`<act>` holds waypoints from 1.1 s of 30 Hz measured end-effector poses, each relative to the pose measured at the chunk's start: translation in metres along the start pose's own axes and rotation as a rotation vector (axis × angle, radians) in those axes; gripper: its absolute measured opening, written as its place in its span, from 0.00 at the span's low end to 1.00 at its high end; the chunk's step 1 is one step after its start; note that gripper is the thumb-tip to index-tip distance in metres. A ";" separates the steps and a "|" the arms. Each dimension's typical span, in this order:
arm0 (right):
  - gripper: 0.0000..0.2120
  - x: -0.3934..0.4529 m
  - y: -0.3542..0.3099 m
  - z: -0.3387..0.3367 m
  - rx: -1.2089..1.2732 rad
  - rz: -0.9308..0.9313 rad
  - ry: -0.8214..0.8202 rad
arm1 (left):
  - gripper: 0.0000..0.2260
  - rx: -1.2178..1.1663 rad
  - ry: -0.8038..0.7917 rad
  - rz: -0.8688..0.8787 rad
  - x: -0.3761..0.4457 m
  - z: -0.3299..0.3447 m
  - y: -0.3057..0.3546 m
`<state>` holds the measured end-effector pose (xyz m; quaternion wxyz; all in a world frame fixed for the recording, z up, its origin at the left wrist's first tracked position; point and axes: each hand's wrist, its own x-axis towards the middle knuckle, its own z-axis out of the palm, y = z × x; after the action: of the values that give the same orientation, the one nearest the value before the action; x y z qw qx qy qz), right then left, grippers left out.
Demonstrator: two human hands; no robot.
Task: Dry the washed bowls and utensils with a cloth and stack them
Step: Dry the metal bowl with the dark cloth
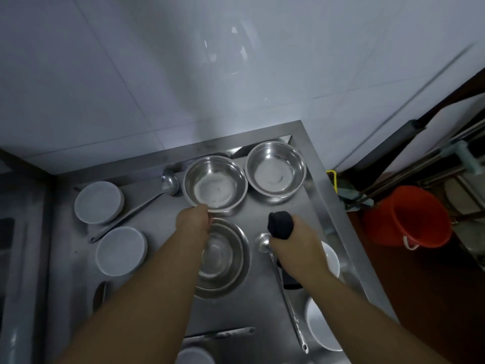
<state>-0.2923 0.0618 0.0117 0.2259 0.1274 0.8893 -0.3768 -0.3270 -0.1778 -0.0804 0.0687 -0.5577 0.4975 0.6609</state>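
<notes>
Steel bowl (215, 183) sits upright near the back of the metal counter (309, 206), and the left hand (193, 219) pinches its near rim. The right hand (294, 240) is curled round a bunched dark cloth (279, 224), held just above a small ladle (263, 241) whose handle runs toward the near edge. A second steel bowl (276, 170) stands just beside the first, to its right, in the corner.

The grip on the rim looks slight, so a wet bowl could slip or tip as it lifts, and it might knock the neighbouring bowl or clatter onto the nested steel bowls (223, 258) directly below the left wrist. The cloth, wadded tight, may wipe poorly unless it is opened out.

A larger ladle (170, 181) lies touching or nearly touching the bowl's left side, its handle angled down-left between two overturned white bowls (99, 202). More white bowls (331, 258) sit under and behind the right forearm near the counter's right edge, where a swinging elbow could catch them. Past that edge, on the floor, stands a red bucket (409, 219). Tiled wall (183, 74) closes the back.
</notes>
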 end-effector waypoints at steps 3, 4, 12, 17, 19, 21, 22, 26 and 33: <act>0.11 -0.013 -0.009 0.001 0.014 -0.013 -0.002 | 0.04 -0.029 -0.012 0.026 -0.018 -0.010 0.007; 0.11 -0.018 -0.013 0.000 0.021 -0.018 -0.002 | 0.03 -0.046 -0.018 0.037 -0.024 -0.016 0.009; 0.14 -0.080 -0.046 -0.008 0.111 -0.092 -0.044 | 0.07 -0.146 -0.134 0.053 -0.106 -0.089 0.014; 0.22 -0.119 -0.069 -0.021 0.248 -0.146 -0.056 | 0.11 -0.248 -0.245 0.062 -0.161 -0.129 0.007; 0.24 -0.133 -0.083 -0.028 0.344 -0.161 -0.071 | 0.10 -0.290 -0.280 0.053 -0.186 -0.140 0.005; 0.23 -0.146 -0.099 -0.038 0.460 -0.162 -0.084 | 0.11 -0.320 -0.328 0.056 -0.212 -0.148 0.002; 0.21 -0.152 -0.107 -0.044 0.514 -0.165 -0.086 | 0.13 -0.335 -0.356 0.067 -0.226 -0.151 0.000; 0.10 -0.170 -0.136 -0.066 0.682 -0.216 -0.152 | 0.20 -0.347 -0.471 0.143 -0.276 -0.154 -0.001; 0.24 -0.182 -0.131 -0.101 -0.046 -0.945 -0.117 | 0.24 -0.317 -0.685 0.311 -0.351 -0.141 -0.005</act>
<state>-0.2176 0.0353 0.2443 0.0824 -0.3177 0.8435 -0.4251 -0.1003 -0.1155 0.2159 0.0428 -0.2270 0.4161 0.8795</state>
